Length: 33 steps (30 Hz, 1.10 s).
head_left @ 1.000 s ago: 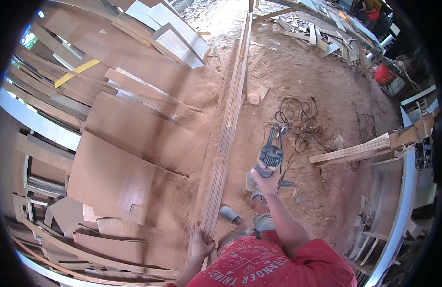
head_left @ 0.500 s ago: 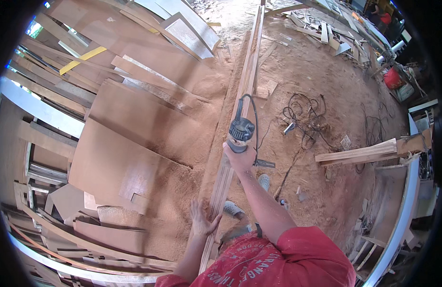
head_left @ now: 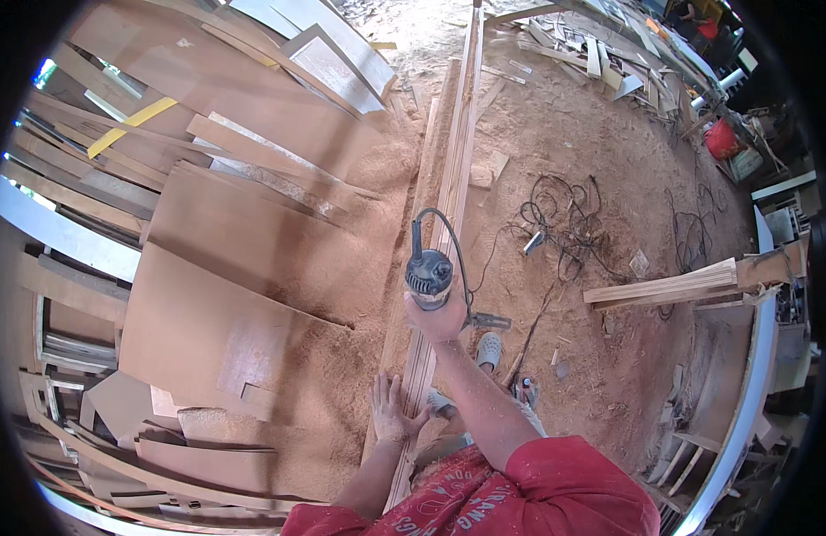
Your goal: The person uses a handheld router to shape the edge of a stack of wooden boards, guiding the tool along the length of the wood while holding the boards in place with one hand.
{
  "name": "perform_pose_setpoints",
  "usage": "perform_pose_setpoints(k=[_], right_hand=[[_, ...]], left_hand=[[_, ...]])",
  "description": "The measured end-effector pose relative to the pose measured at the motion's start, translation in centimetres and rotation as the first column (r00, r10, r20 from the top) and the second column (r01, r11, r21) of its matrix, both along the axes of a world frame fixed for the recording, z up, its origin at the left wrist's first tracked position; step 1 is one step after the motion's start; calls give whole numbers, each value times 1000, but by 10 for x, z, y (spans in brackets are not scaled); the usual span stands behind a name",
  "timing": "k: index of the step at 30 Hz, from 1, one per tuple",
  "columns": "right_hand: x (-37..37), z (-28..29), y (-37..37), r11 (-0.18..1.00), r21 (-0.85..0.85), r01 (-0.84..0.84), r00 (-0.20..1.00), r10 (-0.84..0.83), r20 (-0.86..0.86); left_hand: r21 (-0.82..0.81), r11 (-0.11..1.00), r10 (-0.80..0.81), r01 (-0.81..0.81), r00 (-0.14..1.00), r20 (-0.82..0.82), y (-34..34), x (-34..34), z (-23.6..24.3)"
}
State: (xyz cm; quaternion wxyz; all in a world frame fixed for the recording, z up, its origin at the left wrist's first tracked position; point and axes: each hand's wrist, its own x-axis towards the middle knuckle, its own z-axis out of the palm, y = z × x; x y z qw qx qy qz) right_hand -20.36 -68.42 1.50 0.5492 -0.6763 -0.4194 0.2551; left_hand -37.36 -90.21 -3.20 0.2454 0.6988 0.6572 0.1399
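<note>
My right hand [head_left: 438, 317] grips a dark, corded power tool [head_left: 428, 272], apparently a router, over the long wooden strips [head_left: 457, 179] running away from me. Sawdust coats the narrow ledge along their left side. Lower down, my left hand [head_left: 397, 411] rests with fingers spread at the left edge of the strips, its thumb over them. The tool's base is mostly hidden by my right hand, and a black cord loops up from its top.
Wooden sheets [head_left: 189, 232] and offcuts fill the left. Tangled cables [head_left: 556, 214] lie on the dusty floor [head_left: 609, 375] to the right, near bundled strips [head_left: 663, 286]. Scrap wood [head_left: 600, 62], a red bucket [head_left: 721, 138] and a co-worker [head_left: 685, 18] are farther back.
My right hand has carried the tool leftward from beside the strips onto them, then a little farther left. My left hand has shifted slightly along the strips, its fingers spreading out.
</note>
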Motion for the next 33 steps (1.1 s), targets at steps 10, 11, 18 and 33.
perform_pose_setpoints(k=[10,11,18,33], right_hand=[[21,-6,63,996,92,22,999,-26,44],[24,-8,70,994,101,30,998,-36,50],[43,-12,118,999,48,16,1000,-17,20],[30,3,101,999,-40,-12,999,10,-48]], left_hand=[[27,999,-32,33,999,-5,0,-2,2],[25,999,-32,32,999,-4,-1,-1,2],[27,1000,2,-3,1000,17,2,4,4],[-53,998,36,-39,997,-65,-1,-1,8]])
